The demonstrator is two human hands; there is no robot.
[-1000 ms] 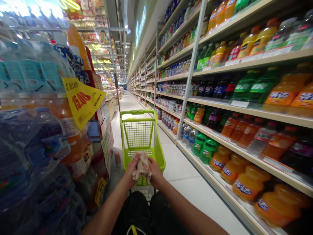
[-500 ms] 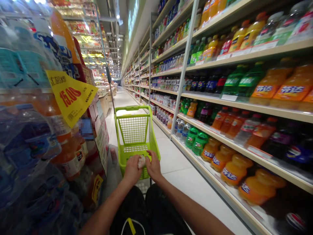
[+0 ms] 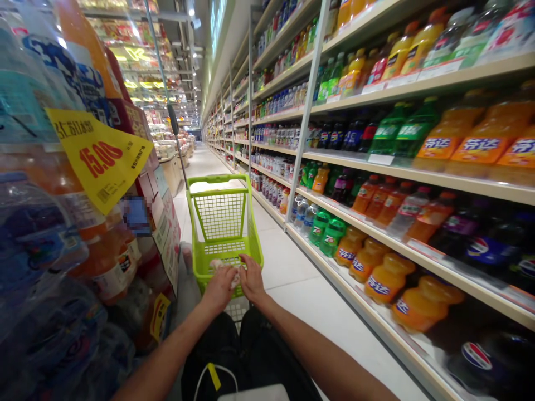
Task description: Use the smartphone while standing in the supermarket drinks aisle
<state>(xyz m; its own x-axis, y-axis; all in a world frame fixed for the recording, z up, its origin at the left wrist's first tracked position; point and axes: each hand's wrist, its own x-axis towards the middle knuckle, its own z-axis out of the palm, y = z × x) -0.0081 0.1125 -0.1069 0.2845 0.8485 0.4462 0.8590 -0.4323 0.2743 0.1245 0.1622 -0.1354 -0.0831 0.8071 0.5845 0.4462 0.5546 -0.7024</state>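
A crumpled whitish wad point(image 3: 223, 270) lies between the two hands, too blurred and covered to tell whether it is tissue or cloth; the left hand point(image 3: 218, 289) is curled closed over most of it, fingers pointing forward and down; the right hand point(image 3: 251, 280) is half curled, its fingertips point(image 3: 244, 260) pressed against the wad's right end; both hands hang over the near end of a lime-green shopping cart point(image 3: 211, 178), whose wire basket lies just ahead of them; dark trousers point(image 3: 217, 356) show just below the forearms; to the left of the hands stand shrink-wrapped packs of bottled water point(image 3: 29, 262) with a yellow price tag point(image 3: 98, 159) reading 15.00; to the right, beyond the cart, shelves hold orange soda bottles point(image 3: 378, 284) and green bottles point(image 3: 321, 234), with a white tiled floor point(image 3: 292, 267) between.
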